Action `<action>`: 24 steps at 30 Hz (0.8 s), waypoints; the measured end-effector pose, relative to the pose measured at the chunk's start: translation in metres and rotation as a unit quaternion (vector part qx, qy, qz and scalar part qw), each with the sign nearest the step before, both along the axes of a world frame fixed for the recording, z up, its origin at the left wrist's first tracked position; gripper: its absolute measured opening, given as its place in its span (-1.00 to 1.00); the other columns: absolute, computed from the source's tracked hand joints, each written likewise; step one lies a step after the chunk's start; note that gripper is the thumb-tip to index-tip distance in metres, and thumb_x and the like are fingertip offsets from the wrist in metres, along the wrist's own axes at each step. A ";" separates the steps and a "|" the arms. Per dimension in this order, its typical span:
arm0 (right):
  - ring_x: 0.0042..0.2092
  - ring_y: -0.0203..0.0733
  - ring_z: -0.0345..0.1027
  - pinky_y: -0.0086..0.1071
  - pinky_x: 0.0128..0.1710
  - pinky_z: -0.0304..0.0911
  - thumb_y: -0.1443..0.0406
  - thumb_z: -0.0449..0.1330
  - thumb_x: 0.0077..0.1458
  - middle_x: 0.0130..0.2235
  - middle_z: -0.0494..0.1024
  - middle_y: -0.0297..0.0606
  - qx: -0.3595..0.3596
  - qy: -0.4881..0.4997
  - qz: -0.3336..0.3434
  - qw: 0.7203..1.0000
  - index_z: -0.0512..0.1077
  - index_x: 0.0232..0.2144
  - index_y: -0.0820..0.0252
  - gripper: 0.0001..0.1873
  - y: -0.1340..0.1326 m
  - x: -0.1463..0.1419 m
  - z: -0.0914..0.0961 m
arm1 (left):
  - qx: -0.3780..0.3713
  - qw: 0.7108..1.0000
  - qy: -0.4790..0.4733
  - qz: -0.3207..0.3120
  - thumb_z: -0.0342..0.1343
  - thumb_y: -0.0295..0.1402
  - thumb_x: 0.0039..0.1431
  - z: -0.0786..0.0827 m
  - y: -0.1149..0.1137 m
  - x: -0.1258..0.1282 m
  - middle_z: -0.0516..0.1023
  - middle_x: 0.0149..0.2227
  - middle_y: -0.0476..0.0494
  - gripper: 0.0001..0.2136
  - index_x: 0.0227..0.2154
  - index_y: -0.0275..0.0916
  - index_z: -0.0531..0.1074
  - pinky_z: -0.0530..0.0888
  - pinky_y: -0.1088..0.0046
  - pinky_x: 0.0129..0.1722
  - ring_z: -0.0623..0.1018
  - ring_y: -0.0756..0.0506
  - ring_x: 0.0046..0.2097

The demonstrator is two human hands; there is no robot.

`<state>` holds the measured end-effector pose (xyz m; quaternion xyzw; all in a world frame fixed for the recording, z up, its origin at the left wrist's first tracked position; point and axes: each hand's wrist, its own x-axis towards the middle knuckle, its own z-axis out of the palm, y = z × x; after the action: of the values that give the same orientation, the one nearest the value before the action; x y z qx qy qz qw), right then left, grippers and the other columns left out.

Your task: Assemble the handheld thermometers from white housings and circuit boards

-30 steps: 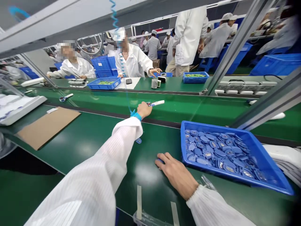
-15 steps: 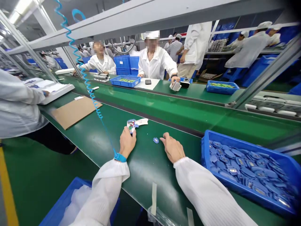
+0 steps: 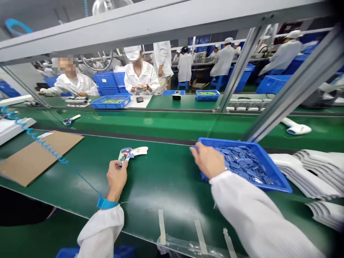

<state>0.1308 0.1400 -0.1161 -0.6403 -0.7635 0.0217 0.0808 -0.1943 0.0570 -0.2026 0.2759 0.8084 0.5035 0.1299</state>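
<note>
Blue tray [image 3: 278, 175] | right hand [image 3: 209, 161] has moved to its left end, fingers curled, can't tell on what | left of tray: left hand [image 3: 117, 177] pinches housing [image 3: 126, 154] | work seemingly spans both

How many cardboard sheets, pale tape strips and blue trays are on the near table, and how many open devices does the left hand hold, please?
Cardboard sheet: 1
Pale tape strips: 3
Blue tray: 1
Open device in the left hand: 1
Total: 6
</note>
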 end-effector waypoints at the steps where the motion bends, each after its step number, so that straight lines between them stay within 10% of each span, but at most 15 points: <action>1: -0.19 0.11 0.54 -0.19 -0.28 0.31 0.18 -0.10 0.39 -0.26 0.61 0.01 0.008 -0.003 -0.020 1.000 0.44 -0.08 0.26 -0.62 0.005 0.023 0.001 | 0.014 0.999 -0.032 -0.014 0.23 -0.14 -0.05 0.003 -0.002 0.005 0.47 -0.46 -0.03 -0.69 -0.34 -0.20 0.30 0.35 0.37 -0.27 0.50 -0.13 -0.36; 8: 0.18 0.11 0.31 -0.08 0.20 0.22 0.13 0.08 0.28 0.16 0.45 0.01 0.068 0.130 0.045 0.988 0.43 0.07 0.27 -0.56 -0.022 0.105 -0.007 | 0.078 0.958 -0.199 -0.189 0.34 -0.08 -0.12 0.043 -0.031 0.079 0.54 -0.42 -0.09 -0.56 -0.35 -0.22 0.27 0.44 0.42 -0.23 0.55 -0.08 -0.32; 15: -0.08 -0.07 0.52 -0.29 -0.12 0.44 -0.12 0.03 0.28 -0.05 0.62 -0.16 -0.325 0.452 0.104 0.824 0.47 0.05 0.14 -0.42 -0.134 0.084 -0.021 | 0.001 0.852 -0.315 -0.418 0.27 -0.20 0.18 0.040 -0.086 0.181 0.58 -0.16 -0.13 -0.55 0.02 -0.16 0.22 0.42 0.40 -0.12 0.54 -0.09 -0.16; 19: -0.17 -0.10 0.52 -0.31 -0.15 0.41 -0.02 0.03 0.31 -0.19 0.64 -0.25 -0.293 0.394 0.072 0.868 0.56 -0.11 0.07 -0.57 -0.182 0.089 -0.043 | -0.111 0.783 -0.242 -0.562 0.33 -0.21 0.12 0.039 -0.114 0.198 0.55 -0.05 -0.15 -0.49 0.11 -0.16 0.35 0.40 0.36 -0.06 0.51 -0.16 -0.07; 24: -0.04 -0.10 0.48 -0.30 -0.12 0.40 0.02 0.05 0.32 -0.03 0.59 -0.24 -0.197 0.381 0.046 0.902 0.51 -0.01 -0.04 -0.64 -0.197 0.102 -0.045 | -0.133 0.786 -0.182 -0.576 0.16 -0.19 0.29 0.051 -0.115 0.210 0.53 -0.30 -0.04 -0.79 -0.17 -0.22 0.50 0.34 0.45 -0.23 0.43 -0.06 -0.26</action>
<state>0.2330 -0.0571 -0.1611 -0.5504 -0.6832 0.4177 0.2363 0.0156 -0.0576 -0.1515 0.5736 0.5196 0.2630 0.5761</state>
